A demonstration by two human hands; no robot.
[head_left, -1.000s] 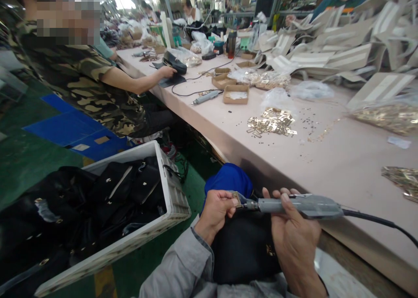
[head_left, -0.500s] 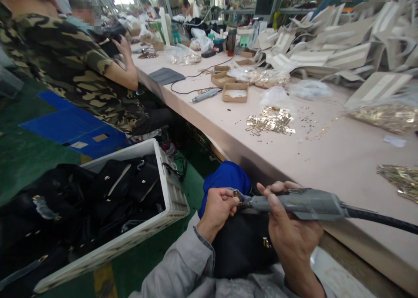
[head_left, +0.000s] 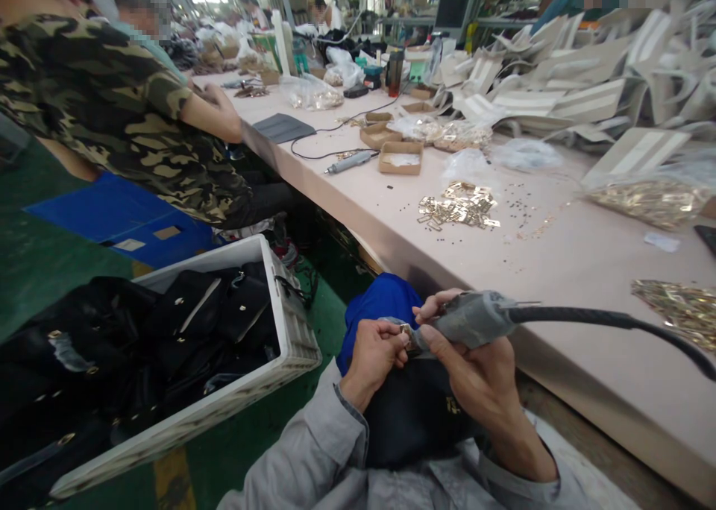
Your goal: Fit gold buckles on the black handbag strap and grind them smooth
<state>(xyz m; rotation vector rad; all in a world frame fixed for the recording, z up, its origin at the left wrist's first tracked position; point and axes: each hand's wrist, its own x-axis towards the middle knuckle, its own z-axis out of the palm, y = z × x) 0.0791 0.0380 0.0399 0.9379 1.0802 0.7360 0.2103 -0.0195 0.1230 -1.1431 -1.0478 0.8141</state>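
My left hand [head_left: 374, 357] is closed, pinching a small gold metal fitting [head_left: 406, 334] between thumb and fingers. Wrapped around a grey electric screwdriver [head_left: 473, 318] with a black cable is my right hand [head_left: 478, 372]. The screwdriver's front end points left and lies close against the fitting; my fingers hide whether its tip touches. Beneath both hands a black leather bag [head_left: 411, 413] with gold hardware rests on my lap. Clear plastic film shows near my left fingertips.
A white crate [head_left: 296, 331] of black bags stands at left. On the table [head_left: 358, 212] are gold metal plates [head_left: 459, 206], cardboard trays [head_left: 401, 158], another screwdriver [head_left: 350, 162] and piled beige straps [head_left: 593, 100]. A co-worker in a camouflage shirt [head_left: 112, 115] sits at far left.
My right hand has moved left and up, tilting the screwdriver so its cable end is raised. My left hand keeps its pinch. The co-worker's hands have lowered to the table.
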